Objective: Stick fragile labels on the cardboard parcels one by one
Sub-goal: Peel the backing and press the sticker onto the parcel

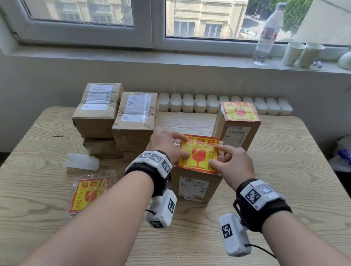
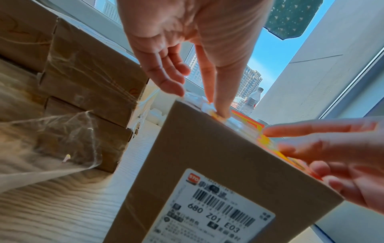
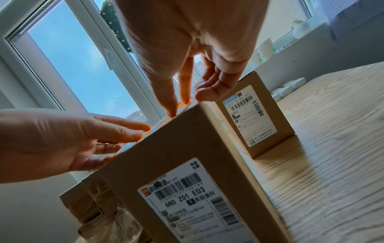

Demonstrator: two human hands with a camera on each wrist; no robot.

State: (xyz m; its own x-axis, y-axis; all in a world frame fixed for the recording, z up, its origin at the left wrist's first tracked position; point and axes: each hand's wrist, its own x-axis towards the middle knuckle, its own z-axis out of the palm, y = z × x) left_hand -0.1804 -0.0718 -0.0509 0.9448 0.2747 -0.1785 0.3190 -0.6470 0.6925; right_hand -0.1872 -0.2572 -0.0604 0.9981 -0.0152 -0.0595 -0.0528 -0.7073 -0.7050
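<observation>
Red-yellow label — both hands flat on parcel.

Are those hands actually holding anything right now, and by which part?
Nothing is gripped. The left hand and right hand press straight fingers on the fragile label atop the front parcel, left and right edges.

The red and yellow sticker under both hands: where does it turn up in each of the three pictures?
Head: the sticker lies flat on the box top, centre.
Left wrist: only its edge shows along the box's upper right rim.
Right wrist: a thin orange strip at the box's top edge, centre.
Shared landmark: the shipping label on the box's front.
</observation>
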